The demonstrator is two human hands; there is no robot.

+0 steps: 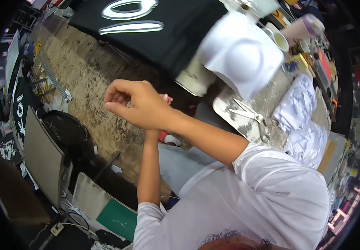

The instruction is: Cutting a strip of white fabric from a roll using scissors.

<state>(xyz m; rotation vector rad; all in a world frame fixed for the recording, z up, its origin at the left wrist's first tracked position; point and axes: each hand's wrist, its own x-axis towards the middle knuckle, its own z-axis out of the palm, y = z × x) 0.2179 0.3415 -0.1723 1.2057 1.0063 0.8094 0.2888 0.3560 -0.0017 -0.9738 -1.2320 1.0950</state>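
A worn, stained floor (86, 62) runs through the crowded workroom, and over it we hold our bare forearms crossed in front of us. Our right hand (136, 102) passes over the left wrist, though we cannot tell whether the two touch. Its fingers curl loosely toward the thumb, about half open, with nothing visible in their grasp. Because of that crossing, our left hand (166, 98) shows only a bit of its fingers, so we cannot tell how far it is open or whether it holds anything

Beyond both hands, apart from them, the white-printed black cloth (146, 46) lies spread out, probably to keep its print smooth; what carries it is hidden. Beside its right end sits a white piece with a rounded bulge (242, 58), too blurred to name more closely. Farther right, scissors (258, 118) lie with blades parted near the worktable's (226, 100) near left corner, handles toward us, which we judge handy for picking up. Next to them, toward the right edge, white material in clear plastic (299, 104) is presumably wrapped against dirt. Cups (280, 41) stand toward the far edge, perhaps pushed back to leave working room
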